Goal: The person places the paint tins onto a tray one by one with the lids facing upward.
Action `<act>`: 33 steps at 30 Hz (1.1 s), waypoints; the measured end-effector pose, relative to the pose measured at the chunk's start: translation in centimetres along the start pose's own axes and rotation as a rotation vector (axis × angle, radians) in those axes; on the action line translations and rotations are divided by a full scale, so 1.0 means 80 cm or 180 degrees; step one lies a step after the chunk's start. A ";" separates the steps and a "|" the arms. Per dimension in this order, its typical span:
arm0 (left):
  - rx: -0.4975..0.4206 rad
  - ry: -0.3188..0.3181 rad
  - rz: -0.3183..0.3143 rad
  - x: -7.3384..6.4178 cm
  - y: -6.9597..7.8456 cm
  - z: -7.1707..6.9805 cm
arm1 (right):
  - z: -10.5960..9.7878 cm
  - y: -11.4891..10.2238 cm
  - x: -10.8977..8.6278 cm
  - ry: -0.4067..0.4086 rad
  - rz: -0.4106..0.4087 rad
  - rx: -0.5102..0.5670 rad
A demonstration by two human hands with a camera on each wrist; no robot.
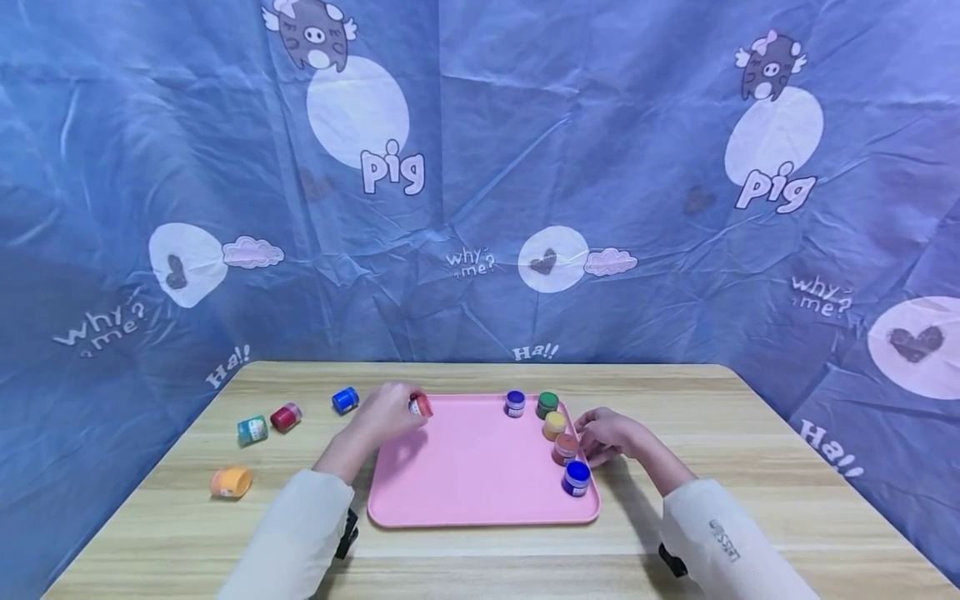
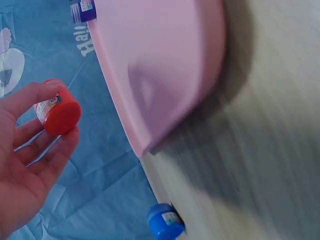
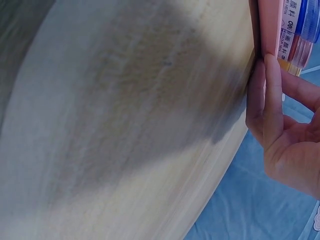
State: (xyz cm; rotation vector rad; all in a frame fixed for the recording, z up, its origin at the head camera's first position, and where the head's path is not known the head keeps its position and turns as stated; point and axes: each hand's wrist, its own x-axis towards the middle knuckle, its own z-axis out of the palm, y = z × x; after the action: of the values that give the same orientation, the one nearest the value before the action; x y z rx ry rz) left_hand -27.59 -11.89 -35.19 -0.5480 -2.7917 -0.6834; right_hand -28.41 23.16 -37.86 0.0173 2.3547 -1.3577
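With my left hand (image 1: pixel 384 415) I pinch the red jar (image 2: pixel 64 116) between thumb and fingers, tilted. The pink tray (image 1: pixel 465 475) stretches below and rightward of that grip; I'd turn the jar upright before lowering it gently, keeping my knuckles off the rim. Far to its right, my right hand (image 1: pixel 609 435) touches the tray's side, though whether it pinches or merely presses I can't tell.

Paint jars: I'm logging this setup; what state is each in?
Red jar: tilted, held in left hand
Purple jar: upright
Green jar: upright
Yellow jar: upright
Brown jar: upright
Right blue jar: upright
Left blue jar: lying sideways
Crimson jar: lying sideways
Teal jar: lying sideways
Orange jar: lying sideways
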 end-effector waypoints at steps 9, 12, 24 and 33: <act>-0.0097 -0.0059 0.0123 0.023 0.023 0.009 | 0.000 0.001 0.000 0.0037 0.0061 -0.0001; -0.0140 -0.0066 0.0137 0.031 0.030 0.014 | 0.000 0.000 0.001 0.0053 0.0055 -0.0004; -0.0091 -0.0100 0.0184 0.051 0.056 0.031 | 0.006 -0.006 0.004 0.0109 0.0053 -0.0059; 0.0049 -0.0088 0.0145 0.062 0.077 0.045 | 0.008 -0.006 0.004 0.0122 0.0115 0.0017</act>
State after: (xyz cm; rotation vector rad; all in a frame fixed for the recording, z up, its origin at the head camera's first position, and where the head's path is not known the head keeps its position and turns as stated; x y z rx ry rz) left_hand -30.05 -3.58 -34.40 -0.6206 -2.7983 -0.6492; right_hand -28.59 22.27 -37.85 0.0878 2.3706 -1.3583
